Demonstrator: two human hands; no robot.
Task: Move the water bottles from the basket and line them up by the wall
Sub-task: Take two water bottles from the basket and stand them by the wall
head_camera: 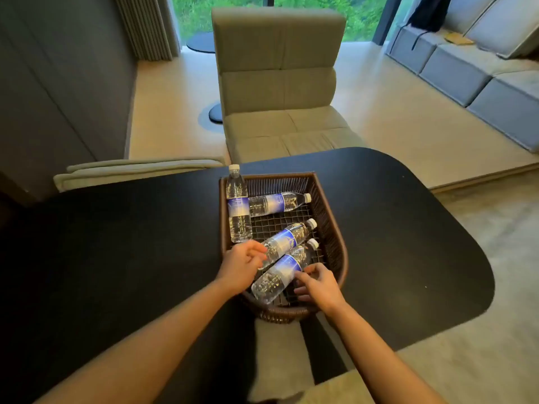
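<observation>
Surroundings: brown basket [326, 205] on black table [116, 243]; beige chair [277, 83] beyond it.
Bottles: four lie in the basket; near two [287, 265] [287, 239] point caps far-right, far one [277, 203] right, left one [238, 204] away.
Left hand [242, 265]: grip loosely curled at a bottle's base.
Right hand [318, 282]: grip part-spread, fingertips at the nearest bottle.

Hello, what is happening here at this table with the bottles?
A person is reaching into a brown basket on a black table. Four water bottles are still in it. The left hand touches the base of one lying bottle, and the right hand is beside the nearest bottle. Neither hand has closed on a bottle yet. No bottle has been taken out so far.
</observation>
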